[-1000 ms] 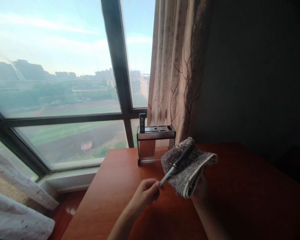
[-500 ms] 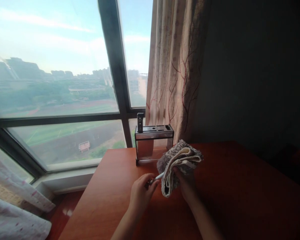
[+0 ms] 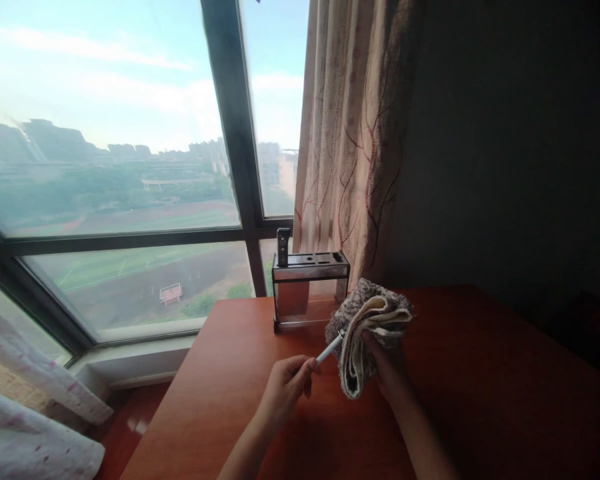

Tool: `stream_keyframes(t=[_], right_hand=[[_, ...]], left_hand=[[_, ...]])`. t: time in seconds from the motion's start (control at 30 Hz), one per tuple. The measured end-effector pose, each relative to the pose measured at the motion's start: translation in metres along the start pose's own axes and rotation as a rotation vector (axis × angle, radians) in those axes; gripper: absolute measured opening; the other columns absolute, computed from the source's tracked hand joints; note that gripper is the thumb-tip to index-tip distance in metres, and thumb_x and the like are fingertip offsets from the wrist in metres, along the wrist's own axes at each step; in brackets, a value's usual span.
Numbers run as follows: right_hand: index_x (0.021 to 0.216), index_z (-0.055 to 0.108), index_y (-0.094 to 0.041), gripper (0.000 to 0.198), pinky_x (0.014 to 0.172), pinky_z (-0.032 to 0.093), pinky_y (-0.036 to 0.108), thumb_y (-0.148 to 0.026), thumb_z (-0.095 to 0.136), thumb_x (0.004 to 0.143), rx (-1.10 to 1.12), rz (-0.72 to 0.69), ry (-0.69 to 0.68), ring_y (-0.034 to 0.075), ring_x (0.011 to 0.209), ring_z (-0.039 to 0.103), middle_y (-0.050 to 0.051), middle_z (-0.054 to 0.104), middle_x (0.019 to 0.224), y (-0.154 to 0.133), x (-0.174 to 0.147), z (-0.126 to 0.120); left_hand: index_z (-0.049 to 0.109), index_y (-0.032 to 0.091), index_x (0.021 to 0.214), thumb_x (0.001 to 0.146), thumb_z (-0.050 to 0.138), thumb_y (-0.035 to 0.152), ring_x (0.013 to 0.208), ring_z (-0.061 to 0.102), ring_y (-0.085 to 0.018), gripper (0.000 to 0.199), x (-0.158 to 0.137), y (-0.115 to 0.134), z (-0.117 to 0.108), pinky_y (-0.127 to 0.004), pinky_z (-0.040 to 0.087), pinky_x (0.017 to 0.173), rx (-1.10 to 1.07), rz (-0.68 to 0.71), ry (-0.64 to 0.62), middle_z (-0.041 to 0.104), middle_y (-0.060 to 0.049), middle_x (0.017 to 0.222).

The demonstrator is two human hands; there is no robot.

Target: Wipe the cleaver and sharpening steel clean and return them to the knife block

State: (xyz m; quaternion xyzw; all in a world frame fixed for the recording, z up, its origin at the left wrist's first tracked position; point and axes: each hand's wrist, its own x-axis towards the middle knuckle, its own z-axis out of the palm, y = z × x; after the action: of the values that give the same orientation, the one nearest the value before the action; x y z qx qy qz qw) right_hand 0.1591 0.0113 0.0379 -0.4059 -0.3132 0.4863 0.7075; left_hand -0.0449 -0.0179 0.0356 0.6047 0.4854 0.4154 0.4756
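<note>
Pinching the pale tip of a thin tool (image 3: 329,349), the left hand (image 3: 285,390) sits low in the middle of the frame, fingers closed narrowly around it. Just to its right, the right hand (image 3: 387,370) is closed on a folded grey cloth (image 3: 367,327), which wraps the rest of the tool and hides it. Both hover over the reddish wooden table (image 3: 480,400). Behind them, at the centre, a metal knife holder (image 3: 310,287) stands by the window (image 3: 105,167) and curtain (image 3: 350,133).
</note>
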Motion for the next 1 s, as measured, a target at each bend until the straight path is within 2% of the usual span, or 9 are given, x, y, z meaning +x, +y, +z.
stream_keyframes(t=[0.13, 0.2, 0.3, 0.43, 0.6, 0.67, 0.83, 0.9, 1.0], right_hand=[[0.095, 0.067, -0.025, 0.043, 0.077, 0.057, 0.039, -0.047, 0.08, 0.061, 0.181, 0.143, -0.093, 0.025, 0.088, 0.068, 0.002, 0.074, 0.094, 0.004, -0.001, -0.01], [0.089, 0.068, -0.026, 0.038, 0.074, 0.057, 0.039, -0.05, 0.079, 0.062, 0.218, 0.199, -0.105, 0.024, 0.086, 0.069, 0.001, 0.074, 0.091, 0.009, -0.004, -0.011], [0.089, 0.068, -0.026, 0.034, 0.075, 0.058, 0.037, -0.045, 0.079, 0.063, 0.228, 0.226, -0.106, 0.023, 0.087, 0.068, 0.0, 0.074, 0.09, 0.014, -0.007, -0.006], [0.106, 0.063, -0.029, 0.043, 0.084, 0.056, 0.033, -0.034, 0.079, 0.066, 0.229, 0.168, -0.053, 0.02, 0.096, 0.066, -0.003, 0.072, 0.098, 0.014, -0.006, 0.006], [0.119, 0.057, -0.025, 0.054, 0.083, 0.056, 0.036, -0.038, 0.075, 0.07, 0.146, 0.057, 0.07, 0.024, 0.102, 0.065, 0.001, 0.069, 0.109, 0.01, -0.005, 0.015], [0.121, 0.056, -0.025, 0.056, 0.084, 0.056, 0.034, -0.038, 0.075, 0.07, 0.139, 0.042, 0.111, 0.023, 0.105, 0.064, 0.001, 0.069, 0.111, 0.009, -0.004, 0.017], [0.116, 0.058, -0.028, 0.052, 0.077, 0.056, 0.03, -0.037, 0.078, 0.068, 0.227, 0.11, 0.066, 0.02, 0.095, 0.066, -0.002, 0.071, 0.103, 0.006, -0.003, 0.013], [0.108, 0.062, -0.027, 0.046, 0.073, 0.056, 0.028, -0.037, 0.079, 0.066, 0.272, 0.153, 0.03, 0.018, 0.088, 0.067, -0.004, 0.072, 0.094, 0.006, -0.002, 0.007], [0.097, 0.066, -0.025, 0.041, 0.071, 0.056, 0.03, -0.041, 0.081, 0.062, 0.312, 0.209, -0.002, 0.018, 0.079, 0.068, -0.004, 0.072, 0.084, 0.008, 0.0, -0.006]], left_hand=[[0.067, 0.013, 0.07, 0.081, 0.051, 0.059, 0.04, 0.037, -0.009, 0.05, 0.001, -0.007, 0.006, -0.021, 0.026, 0.045, -0.07, -0.09, -0.123, 0.046, 0.004, 0.041], [0.068, 0.013, 0.071, 0.079, 0.053, 0.059, 0.042, 0.039, -0.01, 0.049, 0.002, -0.009, 0.008, -0.021, 0.027, 0.045, -0.039, -0.099, -0.141, 0.048, 0.003, 0.044], [0.069, 0.013, 0.067, 0.081, 0.053, 0.055, 0.047, 0.042, -0.011, 0.047, 0.002, -0.006, 0.007, -0.022, 0.028, 0.047, 0.091, -0.035, -0.081, 0.054, 0.0, 0.049], [0.066, 0.016, 0.059, 0.086, 0.05, 0.049, 0.049, 0.043, -0.013, 0.046, -0.001, 0.001, 0.005, -0.023, 0.028, 0.049, 0.308, 0.106, 0.047, 0.054, -0.001, 0.05], [0.073, 0.024, 0.086, 0.082, 0.06, 0.042, 0.06, 0.053, -0.017, 0.023, -0.005, 0.001, 0.007, -0.025, 0.034, 0.058, 0.45, 0.247, 0.183, 0.066, -0.006, 0.073], [0.072, 0.024, 0.086, 0.082, 0.06, 0.041, 0.061, 0.054, -0.017, 0.021, -0.006, 0.001, 0.007, -0.025, 0.035, 0.059, 0.459, 0.251, 0.185, 0.066, -0.006, 0.074], [0.066, 0.018, 0.066, 0.088, 0.049, 0.045, 0.054, 0.048, -0.014, 0.039, -0.005, 0.008, 0.008, -0.024, 0.031, 0.055, 0.308, 0.167, -0.03, 0.058, -0.002, 0.056], [0.065, 0.015, 0.065, 0.085, 0.051, 0.051, 0.047, 0.042, -0.011, 0.044, -0.006, 0.011, 0.008, -0.023, 0.027, 0.049, 0.124, 0.025, -0.131, 0.053, 0.0, 0.051], [0.067, 0.012, 0.079, 0.081, 0.052, 0.059, 0.036, 0.028, -0.006, 0.049, -0.011, 0.015, 0.006, -0.022, 0.017, 0.039, -0.174, -0.272, -0.336, 0.048, 0.005, 0.047]])
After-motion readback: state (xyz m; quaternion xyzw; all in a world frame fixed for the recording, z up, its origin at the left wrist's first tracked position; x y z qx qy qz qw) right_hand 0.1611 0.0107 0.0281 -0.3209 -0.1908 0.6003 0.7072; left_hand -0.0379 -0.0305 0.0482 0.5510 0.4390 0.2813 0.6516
